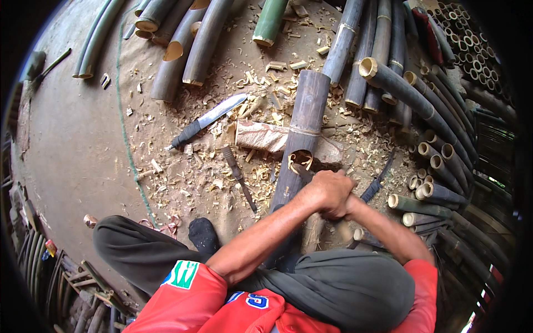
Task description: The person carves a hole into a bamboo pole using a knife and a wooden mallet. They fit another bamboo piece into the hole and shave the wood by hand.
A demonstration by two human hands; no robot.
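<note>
My left hand (326, 191) and my right hand (347, 206) are closed together, one against the other, around a carving tool with a dark blade (303, 173). Its wooden handle (343, 228) sticks out below my fists and looks smeared by motion. The tool's front end meets the edge of an opening cut into a thick bamboo pole (307, 102). Pale curled shavings hang at that opening. The pole slopes from between my legs up onto a short wooden block (262, 136), which props it. My fingers are partly hidden behind one another.
A large knife (208, 119) with a wrapped grip lies left of the block. Nearer are a slim chisel-like tool (239, 178) and, at right, another knife with a wrapped grip (372, 190). Bamboo poles (408, 97) crowd the far side and right. Shavings (208, 177) litter the ground.
</note>
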